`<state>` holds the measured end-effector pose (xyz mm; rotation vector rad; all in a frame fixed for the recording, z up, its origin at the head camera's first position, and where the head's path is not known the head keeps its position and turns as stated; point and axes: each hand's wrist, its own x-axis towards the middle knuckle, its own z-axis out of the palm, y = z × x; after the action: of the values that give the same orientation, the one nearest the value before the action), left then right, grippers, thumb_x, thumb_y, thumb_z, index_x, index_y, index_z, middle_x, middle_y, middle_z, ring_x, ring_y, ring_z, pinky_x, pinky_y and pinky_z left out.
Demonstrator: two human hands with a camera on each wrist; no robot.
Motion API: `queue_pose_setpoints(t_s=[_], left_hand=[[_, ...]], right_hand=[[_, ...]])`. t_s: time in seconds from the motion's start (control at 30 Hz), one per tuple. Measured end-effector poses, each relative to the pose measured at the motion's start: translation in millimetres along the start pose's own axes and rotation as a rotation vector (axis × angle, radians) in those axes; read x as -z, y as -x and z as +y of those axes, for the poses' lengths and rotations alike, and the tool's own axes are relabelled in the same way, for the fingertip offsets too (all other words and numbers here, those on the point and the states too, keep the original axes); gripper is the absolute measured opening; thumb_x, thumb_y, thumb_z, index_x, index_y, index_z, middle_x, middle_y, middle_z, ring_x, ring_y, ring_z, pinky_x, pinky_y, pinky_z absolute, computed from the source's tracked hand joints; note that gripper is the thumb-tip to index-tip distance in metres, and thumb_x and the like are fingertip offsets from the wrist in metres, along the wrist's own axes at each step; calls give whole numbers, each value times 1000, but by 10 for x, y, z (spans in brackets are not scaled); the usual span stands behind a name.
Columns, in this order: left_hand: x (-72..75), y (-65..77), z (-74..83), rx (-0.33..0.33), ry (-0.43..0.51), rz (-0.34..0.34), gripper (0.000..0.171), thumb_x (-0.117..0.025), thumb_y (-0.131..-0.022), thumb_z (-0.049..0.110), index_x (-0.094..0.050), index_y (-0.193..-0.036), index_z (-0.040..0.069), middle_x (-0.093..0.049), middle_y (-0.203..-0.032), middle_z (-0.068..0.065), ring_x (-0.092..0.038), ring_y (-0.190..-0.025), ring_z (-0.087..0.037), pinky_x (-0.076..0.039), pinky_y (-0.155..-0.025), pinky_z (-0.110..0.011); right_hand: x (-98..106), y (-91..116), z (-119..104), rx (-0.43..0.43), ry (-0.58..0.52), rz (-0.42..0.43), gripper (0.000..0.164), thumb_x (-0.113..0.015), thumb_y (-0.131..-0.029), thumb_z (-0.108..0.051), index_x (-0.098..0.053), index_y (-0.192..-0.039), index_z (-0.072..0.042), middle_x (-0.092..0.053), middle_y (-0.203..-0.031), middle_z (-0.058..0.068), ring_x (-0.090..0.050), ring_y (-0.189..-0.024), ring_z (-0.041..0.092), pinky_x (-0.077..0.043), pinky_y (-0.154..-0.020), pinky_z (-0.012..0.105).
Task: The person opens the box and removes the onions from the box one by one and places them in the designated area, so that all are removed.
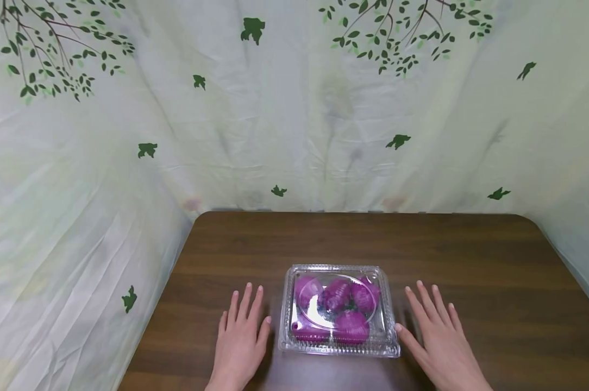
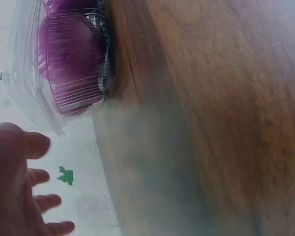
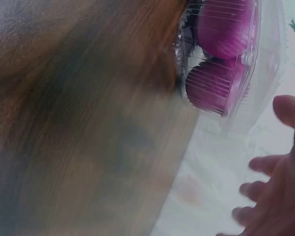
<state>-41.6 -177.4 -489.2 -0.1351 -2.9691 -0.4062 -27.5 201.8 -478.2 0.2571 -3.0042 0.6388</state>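
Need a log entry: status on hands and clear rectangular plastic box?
Left hand, right hand either side of box, gripping nothing; right contact unclear. Box appears closed, purple rounded items inside, on brown wooden table. No obstruction visible.

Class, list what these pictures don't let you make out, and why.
Head view: glare hides parts of the purple items in the clear box.
Left wrist view: left edge cuts off part of the left hand.
Right wrist view: right edge cuts off part of the right hand.

We count one left hand, one right hand, one plastic box, five visible purple pieces, one surface.
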Motion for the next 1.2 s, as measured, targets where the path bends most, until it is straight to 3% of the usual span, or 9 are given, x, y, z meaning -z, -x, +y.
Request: queue_pose_setpoints(t_s=[0.27,0.53,0.73,0.87,1.0,1.1,1.2], left_hand=[[-38,-12,39,-54,154,65,57,-60,-98,28,-43,-150,15,-26,-161,-5,-28,-142,-35,-34,-102,-66],[-73,19,78,36,409,81,48,-62,-97,19,-51,-144,14,-40,-152,-5,-38,-137,-29,-35,-107,-55],[-131,73,109,80,565,55,40,-60,-99,15,-56,-138,13,-54,-140,-6,-49,-130,-26,-40,-105,-50],[-173,109,136,163,700,3,34,-58,-100,16,-60,-134,11,-63,-126,-4,-58,-116,-22,-49,-96,-41],[-215,141,136,237,900,-67,34,-57,-100,15,-59,-133,8,-66,-122,-6,-62,-109,-18,-50,-91,-28],[-238,164,118,250,1084,-112,36,-53,-100,8,-55,-135,-1,-63,-122,-16,-63,-105,-19,-52,-88,-28],[-263,187,94,271,1257,-153,39,-51,-99,2,-49,-137,-9,-60,-119,-22,-62,-100,-18,-55,-83,-31]], right_hand=[[-28,-56,-103,96,-25,24,75,-55,-95,-55,-30,-156,-18,-16,-163,6,-2,-150,25,12,-117,38],[-82,-97,-238,264,-38,146,73,-67,-91,-45,-40,-152,-16,-28,-160,7,-20,-146,32,3,-119,35],[-140,-137,-344,334,-126,157,70,-70,-90,-40,-44,-150,-15,-33,-157,7,-26,-144,32,2,-119,33],[-178,-166,-428,382,-198,126,72,-72,-89,-36,-42,-151,-17,-32,-158,5,-26,-145,27,2,-118,29],[-195,-187,-553,398,-233,99,74,-75,-87,-36,-41,-151,-19,-33,-157,3,-26,-145,26,-8,-119,38],[-219,-199,-658,420,-233,102,73,-76,-86,-36,-44,-150,-20,-35,-157,3,-28,-144,27,-24,-114,53],[-253,-219,-756,455,-233,99,71,-77,-86,-35,-46,-148,-20,-36,-156,3,-31,-142,30,-33,-106,61]])
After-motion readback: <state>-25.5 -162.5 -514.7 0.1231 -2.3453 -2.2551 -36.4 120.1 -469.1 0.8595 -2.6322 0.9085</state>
